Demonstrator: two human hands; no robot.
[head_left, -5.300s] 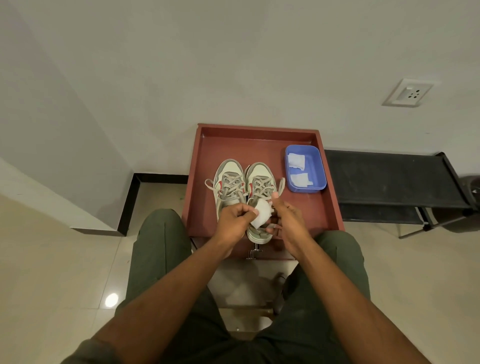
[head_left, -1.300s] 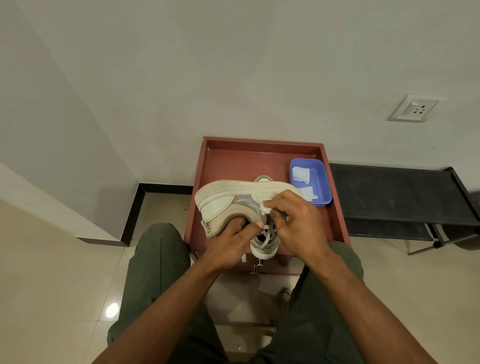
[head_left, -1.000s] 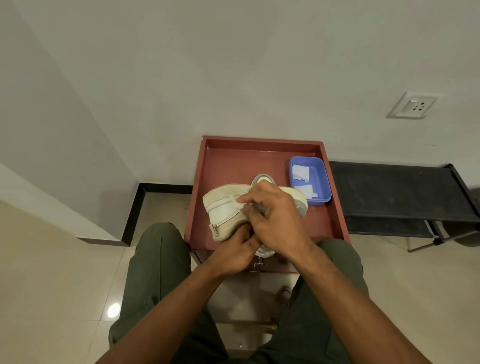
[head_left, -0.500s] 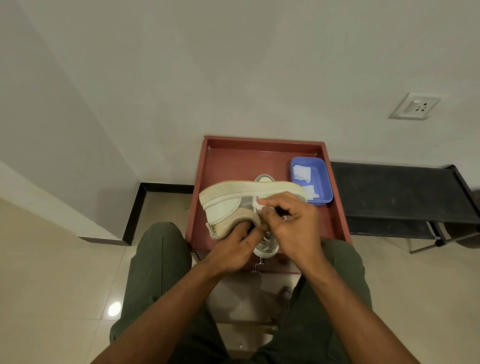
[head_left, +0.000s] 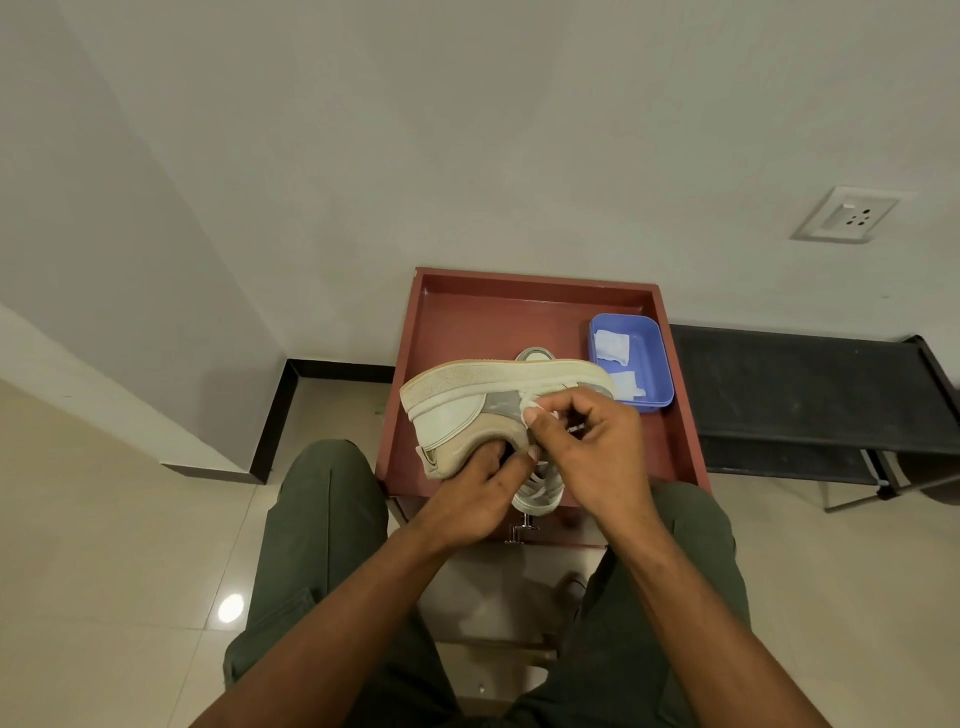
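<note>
A cream and grey sneaker (head_left: 467, 402) is held on its side above the red tray (head_left: 498, 322), sole facing away from me. My left hand (head_left: 478, 493) grips it from below, fingers tucked into the shoe's opening. My right hand (head_left: 592, 452) pinches a small white wipe (head_left: 530, 405) against the sneaker's grey side panel. The second sneaker (head_left: 537, 491) stays flat on the tray, mostly hidden behind my hands; its toe and heel show.
A blue plastic tub (head_left: 649, 364) with white wipes inside sits at the tray's right side. A black folding rack (head_left: 810, 395) stands to the right against the wall. My knees flank the tray's stand. Tiled floor lies to the left.
Five seconds ago both sneakers lay flat and I held the wipe over them. Since then the left sneaker was lifted on its side; the wipe has rubbed back and forth along its side.
</note>
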